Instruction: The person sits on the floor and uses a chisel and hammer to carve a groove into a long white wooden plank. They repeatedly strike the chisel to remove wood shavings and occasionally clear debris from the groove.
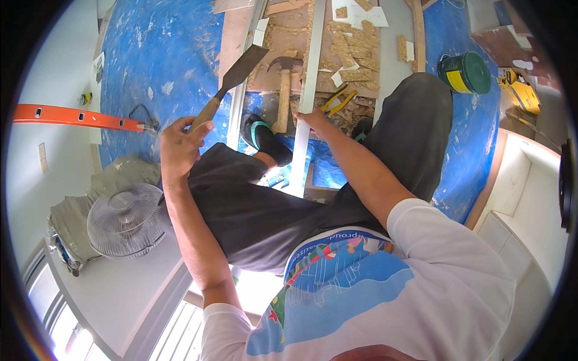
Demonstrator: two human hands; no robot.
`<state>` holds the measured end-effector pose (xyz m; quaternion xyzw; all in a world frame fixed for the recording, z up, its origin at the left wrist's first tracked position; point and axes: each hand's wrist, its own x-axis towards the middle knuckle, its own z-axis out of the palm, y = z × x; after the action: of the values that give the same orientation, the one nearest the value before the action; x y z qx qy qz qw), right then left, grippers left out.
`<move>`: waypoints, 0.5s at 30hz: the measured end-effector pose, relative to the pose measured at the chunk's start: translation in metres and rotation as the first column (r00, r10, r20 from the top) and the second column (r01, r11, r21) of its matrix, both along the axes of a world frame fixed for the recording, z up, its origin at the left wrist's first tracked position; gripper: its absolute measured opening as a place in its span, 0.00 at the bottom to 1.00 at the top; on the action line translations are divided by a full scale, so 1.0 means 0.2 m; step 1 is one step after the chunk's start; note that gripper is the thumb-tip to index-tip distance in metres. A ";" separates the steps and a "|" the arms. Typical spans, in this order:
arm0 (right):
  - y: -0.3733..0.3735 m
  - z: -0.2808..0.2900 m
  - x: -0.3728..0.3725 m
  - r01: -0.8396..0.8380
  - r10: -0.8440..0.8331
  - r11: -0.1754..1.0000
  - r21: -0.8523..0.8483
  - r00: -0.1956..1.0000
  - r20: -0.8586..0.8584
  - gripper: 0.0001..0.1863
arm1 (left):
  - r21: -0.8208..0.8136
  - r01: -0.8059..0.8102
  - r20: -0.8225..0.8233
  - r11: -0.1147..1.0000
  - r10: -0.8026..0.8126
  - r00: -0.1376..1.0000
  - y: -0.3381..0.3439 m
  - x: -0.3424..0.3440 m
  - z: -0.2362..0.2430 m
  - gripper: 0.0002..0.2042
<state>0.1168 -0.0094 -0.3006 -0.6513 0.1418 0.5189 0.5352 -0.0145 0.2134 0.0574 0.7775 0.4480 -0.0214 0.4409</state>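
Observation:
My left hand (180, 147) is closed around the wooden handle of a scraper (243, 67). Its broad, dark blade is raised and points up and to the right. Lower down, my right hand (310, 120) grips the edge of a long pale metal strip (307, 96), its fingers partly hidden. Left of that strip lies a claw hammer (284, 96) with a wooden handle. Yellow-handled pliers (338, 102) rest just right of my right hand. A second metal strip (238, 111) runs alongside, beneath the scraper blade.
Broken brown fibrous pieces (355, 51) litter the boards. Blue sheeting (162, 66) covers the floor on both sides. A green bucket (472, 73) stands at the right. To the left are an orange ladder rail (78, 117) and a fan (125, 219). My feet flank the strip.

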 end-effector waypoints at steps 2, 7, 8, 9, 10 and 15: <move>0.01 -0.09 -0.02 0.005 -0.006 0.999 0.041 0.999 0.034 0.20 | 0.046 0.031 -0.024 0.998 -0.030 0.999 0.01 -0.01 -0.02 0.23; 0.03 -0.14 0.00 0.099 -0.096 0.992 0.075 0.995 -0.039 0.18 | 0.357 0.230 -0.171 0.905 -0.179 0.969 -0.03 -0.01 -0.07 0.24; 0.03 -0.14 0.02 0.113 -0.108 0.991 0.068 0.991 -0.083 0.18 | 0.347 0.231 -0.167 0.909 -0.183 0.969 -0.03 -0.01 -0.08 0.25; 0.03 -0.14 0.04 0.127 -0.119 0.990 0.060 0.985 -0.127 0.18 | 0.338 0.232 -0.163 0.912 -0.187 0.969 -0.04 -0.01 -0.10 0.25; 0.03 -0.13 0.02 0.137 -0.131 0.990 0.044 0.984 -0.122 0.18 | 0.328 0.233 -0.158 0.916 -0.190 0.969 -0.04 -0.01 -0.12 0.26; 0.05 -0.03 -0.04 0.242 -0.242 0.970 0.036 0.970 -0.005 0.15 | -0.019 0.006 -0.115 1.000 -0.008 0.993 -0.10 -0.05 -0.05 0.26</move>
<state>0.1079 0.0003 -0.3071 -0.6190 0.2109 0.4525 0.6063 -0.0253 0.1928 0.0469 0.7724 0.4697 -0.0719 0.4215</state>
